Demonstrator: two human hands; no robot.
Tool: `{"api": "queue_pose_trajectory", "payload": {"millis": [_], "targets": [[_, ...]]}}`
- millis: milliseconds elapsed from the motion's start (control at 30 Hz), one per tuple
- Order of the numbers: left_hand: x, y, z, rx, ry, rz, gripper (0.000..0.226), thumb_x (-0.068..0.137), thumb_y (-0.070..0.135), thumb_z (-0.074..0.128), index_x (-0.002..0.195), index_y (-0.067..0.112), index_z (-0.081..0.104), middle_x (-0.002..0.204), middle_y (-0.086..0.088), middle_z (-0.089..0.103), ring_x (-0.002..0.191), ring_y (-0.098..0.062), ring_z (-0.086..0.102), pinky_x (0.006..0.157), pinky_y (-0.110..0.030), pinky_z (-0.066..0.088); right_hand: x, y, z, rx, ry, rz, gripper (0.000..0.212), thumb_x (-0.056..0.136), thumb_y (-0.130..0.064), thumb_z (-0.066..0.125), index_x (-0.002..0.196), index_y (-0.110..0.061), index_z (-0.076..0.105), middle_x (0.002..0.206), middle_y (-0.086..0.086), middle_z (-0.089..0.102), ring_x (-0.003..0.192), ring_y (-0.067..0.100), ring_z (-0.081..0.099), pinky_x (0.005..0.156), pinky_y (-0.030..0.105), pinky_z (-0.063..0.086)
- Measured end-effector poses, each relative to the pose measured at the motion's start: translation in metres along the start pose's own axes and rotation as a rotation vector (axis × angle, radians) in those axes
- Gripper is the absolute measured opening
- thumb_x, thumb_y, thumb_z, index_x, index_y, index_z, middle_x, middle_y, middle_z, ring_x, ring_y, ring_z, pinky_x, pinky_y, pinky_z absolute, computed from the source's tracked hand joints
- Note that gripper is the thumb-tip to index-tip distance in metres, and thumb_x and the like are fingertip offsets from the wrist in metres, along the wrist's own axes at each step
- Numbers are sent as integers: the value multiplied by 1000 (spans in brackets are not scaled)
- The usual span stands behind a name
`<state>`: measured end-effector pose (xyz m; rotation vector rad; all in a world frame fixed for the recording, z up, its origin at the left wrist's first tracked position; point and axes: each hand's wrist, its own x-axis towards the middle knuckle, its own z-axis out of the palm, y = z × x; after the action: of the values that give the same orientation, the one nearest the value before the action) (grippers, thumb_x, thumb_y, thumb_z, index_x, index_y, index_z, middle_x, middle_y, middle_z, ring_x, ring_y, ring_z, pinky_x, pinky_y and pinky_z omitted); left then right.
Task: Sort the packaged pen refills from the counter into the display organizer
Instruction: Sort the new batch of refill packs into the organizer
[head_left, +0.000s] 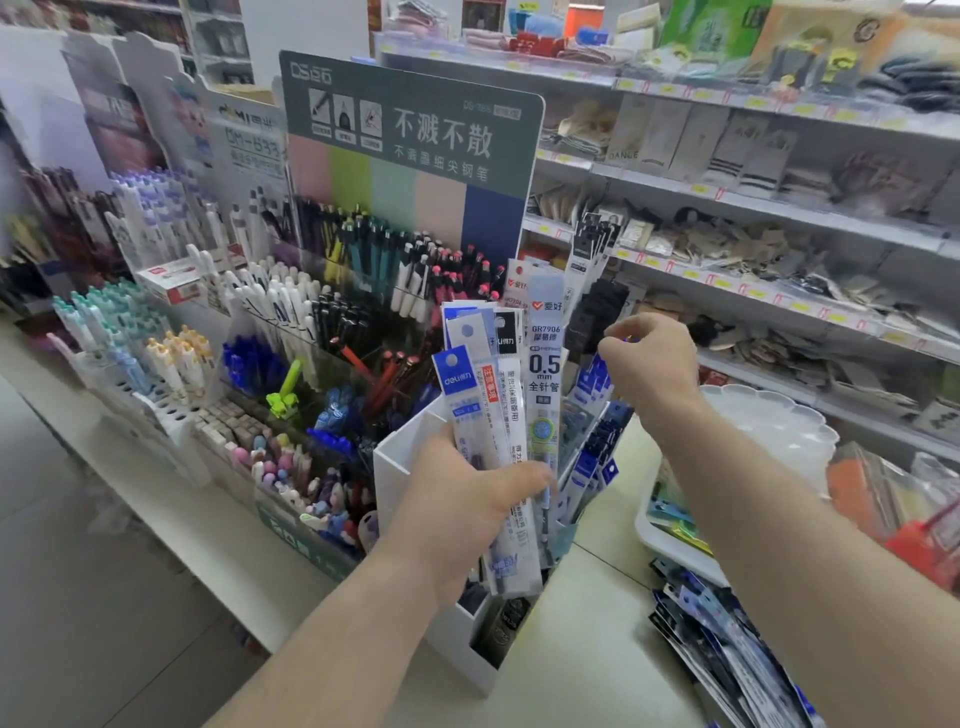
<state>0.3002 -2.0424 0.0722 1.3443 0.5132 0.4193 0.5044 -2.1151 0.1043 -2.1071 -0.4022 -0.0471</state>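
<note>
Mid-sort: the left hand (462, 499) gripped a fan of refill packs (511, 415) over the white organizer (400, 457). The right hand (649, 364) pinched a blue pack (592, 382), needing a matching slot. More packs (727, 649) lay on the worktop (597, 623) at five o'clock.

The refill packets (498, 415) are clear with blue, white, black and red headers; one carries bold black "0.5" print and a red heart logo. The display organizer (400, 457) is white. The sign board (410, 150) is grey-green over pink, lime, mint, peach and navy stripes. The bench (587, 623) is cream. Shelf tags (758, 293) are yellow.
</note>
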Motion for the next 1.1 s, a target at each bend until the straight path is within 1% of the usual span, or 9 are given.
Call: {"api": "queue_pose_trajectory", "payload": {"millis": [133, 267, 400, 500, 633, 733, 833, 967, 1100], "targets": [[-1, -5, 14, -6, -65, -3, 36, 79, -3, 74, 105, 21, 67, 90, 4, 77, 84, -14, 74, 78, -38, 59, -83, -18, -34, 405, -167, 53, 10, 89, -23, 70, 86, -14, 66, 69, 1, 56, 60, 14, 45, 54, 24, 39], [-2, -13, 29, 17, -118, -6, 43, 84, -4, 67, 114, 27, 67, 96, 2, 77, 90, -19, 74, 81, -45, 60, -142, -11, -37, 110, -146, -41, 51, 60, -55, 85, 90, -29, 52, 74, -10, 48, 65, 9, 43, 54, 16, 36], [-7, -23, 45, -27, -173, 23, 31, 91, -3, 60, 115, 16, 66, 98, -3, 77, 90, -15, 74, 73, -29, 60, -156, -10, -39, -130, -113, -90, 55, 50, -67, 76, 78, -27, 52, 68, -10, 56, 63, 9, 52, 58, 32, 46], [-9, -30, 51, -8, -280, 31, 43, 82, -6, 68, 119, 16, 65, 99, -2, 77, 93, -14, 73, 75, -30, 60, -148, -4, -44, -170, -159, -40, 45, 58, -56, 83, 79, -25, 57, 74, -11, 66, 69, 8, 62, 65, 38, 56], [-14, -29, 50, -60, -504, -5, 57, 79, -20, 62, 126, 13, 60, 106, -6, 75, 100, -18, 71, 77, -28, 58, -149, 10, -56, 90, -256, 7, 16, 78, -18, 79, 90, -23, 71, 85, -9, 76, 79, 8, 72, 74, 40, 61], [-19, -32, 47, -200, -602, -83, 54, 80, -3, 64, 131, 13, 56, 113, -11, 71, 103, -22, 68, 81, -29, 55, -154, 18, -66, 353, -300, 115, 15, 86, -5, 71, 93, -18, 75, 88, 0, 78, 79, 16, 74, 66, 35, 60], [-21, -36, 47, -251, -582, -156, 58, 78, 6, 64, 135, 16, 54, 118, -10, 71, 108, -23, 68, 85, -32, 56, -157, 21, -72, 508, -295, 197, 17, 90, 0, 64, 93, -12, 75, 87, 4, 77, 78, 18, 73, 68, 35, 56], [-23, -34, 48, -306, -584, -215, 55, 79, -1, 71, 129, 16, 58, 110, -11, 73, 98, -23, 71, 75, -34, 60, -161, 26, -74, 579, -242, 289, 16, 94, 1, 58, 95, -8, 71, 73, 7, 71, 75, 23, 67, 78, 47, 52], [-25, -36, 48, -266, -534, -229, 54, 79, 3, 72, 131, 14, 57, 117, -15, 71, 108, -33, 68, 90, -48, 57, -166, 25, -77, 699, -253, 336, 20, 96, 1, 53, 99, -9, 70, 90, 8, 77, 86, 25, 74, 75, 42, 58]]}}
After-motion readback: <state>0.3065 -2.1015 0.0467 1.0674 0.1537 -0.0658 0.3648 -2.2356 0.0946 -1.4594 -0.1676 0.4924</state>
